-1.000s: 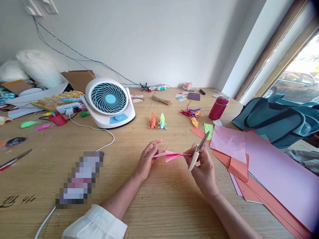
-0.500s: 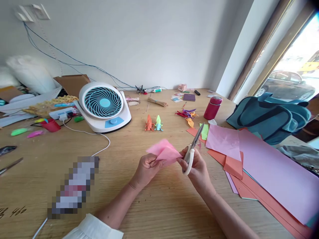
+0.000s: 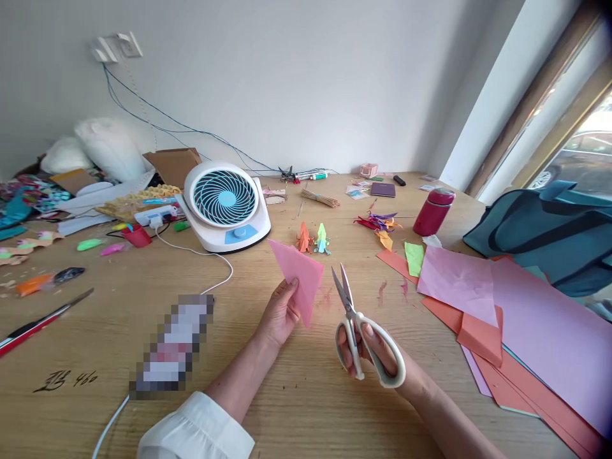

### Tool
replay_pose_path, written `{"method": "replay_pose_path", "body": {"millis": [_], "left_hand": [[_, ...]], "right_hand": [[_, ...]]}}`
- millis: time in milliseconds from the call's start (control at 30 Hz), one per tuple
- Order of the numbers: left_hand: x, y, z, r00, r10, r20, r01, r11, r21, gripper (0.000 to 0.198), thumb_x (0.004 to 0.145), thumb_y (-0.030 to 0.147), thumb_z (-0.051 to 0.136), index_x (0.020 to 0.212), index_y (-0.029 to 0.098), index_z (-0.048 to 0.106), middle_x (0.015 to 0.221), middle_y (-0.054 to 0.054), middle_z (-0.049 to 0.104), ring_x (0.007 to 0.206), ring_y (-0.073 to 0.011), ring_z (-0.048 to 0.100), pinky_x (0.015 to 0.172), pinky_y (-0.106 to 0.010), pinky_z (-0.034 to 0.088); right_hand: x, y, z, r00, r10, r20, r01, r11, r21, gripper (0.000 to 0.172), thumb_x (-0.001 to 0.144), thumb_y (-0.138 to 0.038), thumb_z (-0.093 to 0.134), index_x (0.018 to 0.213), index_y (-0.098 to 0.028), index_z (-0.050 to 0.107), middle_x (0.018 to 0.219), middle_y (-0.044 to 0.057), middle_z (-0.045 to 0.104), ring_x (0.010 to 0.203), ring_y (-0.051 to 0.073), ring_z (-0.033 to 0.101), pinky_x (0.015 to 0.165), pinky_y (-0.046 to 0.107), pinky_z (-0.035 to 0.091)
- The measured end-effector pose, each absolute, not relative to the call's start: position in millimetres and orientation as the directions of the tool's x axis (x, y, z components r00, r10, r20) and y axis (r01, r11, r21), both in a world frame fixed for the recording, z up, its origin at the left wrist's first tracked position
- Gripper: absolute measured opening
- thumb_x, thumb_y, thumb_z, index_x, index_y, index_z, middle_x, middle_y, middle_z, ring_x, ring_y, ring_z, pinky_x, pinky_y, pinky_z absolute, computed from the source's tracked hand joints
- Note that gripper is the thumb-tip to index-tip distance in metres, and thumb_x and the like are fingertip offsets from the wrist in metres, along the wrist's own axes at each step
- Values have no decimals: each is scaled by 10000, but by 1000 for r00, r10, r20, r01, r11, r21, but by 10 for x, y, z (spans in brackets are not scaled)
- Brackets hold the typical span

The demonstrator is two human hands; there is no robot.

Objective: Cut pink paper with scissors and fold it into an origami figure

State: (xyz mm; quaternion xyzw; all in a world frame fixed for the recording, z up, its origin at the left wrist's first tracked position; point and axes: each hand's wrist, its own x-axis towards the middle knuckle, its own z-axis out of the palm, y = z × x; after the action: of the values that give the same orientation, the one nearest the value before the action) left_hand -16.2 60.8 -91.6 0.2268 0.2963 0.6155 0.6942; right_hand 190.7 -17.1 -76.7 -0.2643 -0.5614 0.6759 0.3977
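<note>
A folded piece of pink paper (image 3: pixel 301 274) is pinched between the thumb and fingers of my left hand (image 3: pixel 280 313), raised over the table. My right hand (image 3: pixel 370 350) grips white-handled scissors (image 3: pixel 351 312), thumb in one loop and fingers in the other. Their blades stand slightly apart, pointing up and away from me, to the right of the pink paper and not touching it. Just behind the paper stand an orange folded paper figure (image 3: pixel 304 238) and a green and blue one (image 3: pixel 322 240).
Pink sheets (image 3: pixel 540 319) and orange sheets (image 3: pixel 482 338) overlap on the right, near a teal bag (image 3: pixel 530 236) and a red bottle (image 3: pixel 434 211). A white fan (image 3: pixel 229 204) stands back left. A blurred-out object (image 3: pixel 174 347) with a cable and a red-handled knife (image 3: pixel 43 322) lie left.
My right hand has let go of the pink paper and moved apart from it. The scissors have swung into a cutting grip and their blades have parted. The view has turned left.
</note>
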Motion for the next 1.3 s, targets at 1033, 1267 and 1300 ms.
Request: {"method": "replay_pose_path", "body": {"millis": [1033, 1267, 1300], "left_hand": [[-167, 619, -900, 172, 972, -162, -777, 235, 584, 266, 691, 228, 846, 871, 172, 658, 775, 24, 694, 602, -71, 603, 516, -178, 463], [-174, 608, -942, 155, 980, -122, -691, 196, 696, 305, 664, 255, 866, 901, 167, 696, 817, -2, 742, 695, -113, 672, 614, -201, 519], [-175, 608, -944, 153, 982, -107, -672, 183, 718, 301, 670, 257, 861, 910, 170, 700, 837, -4, 748, 724, -117, 682, 647, -203, 526]], "right_hand": [[1844, -230, -734, -710, 704, -16, -171, -194, -966, 577, 926, -677, 411, 925, -129, 593, 722, 61, 643, 554, 155, 652, 505, 247, 475], [1878, -216, -758, -670, 742, 8, -228, -196, -954, 533, 949, -642, 401, 956, -138, 574, 737, 57, 637, 590, 160, 655, 556, 261, 478], [1882, -214, -760, -659, 752, 15, -237, -188, -953, 529, 952, -639, 396, 960, -141, 573, 743, 57, 637, 596, 162, 654, 563, 267, 482]]}}
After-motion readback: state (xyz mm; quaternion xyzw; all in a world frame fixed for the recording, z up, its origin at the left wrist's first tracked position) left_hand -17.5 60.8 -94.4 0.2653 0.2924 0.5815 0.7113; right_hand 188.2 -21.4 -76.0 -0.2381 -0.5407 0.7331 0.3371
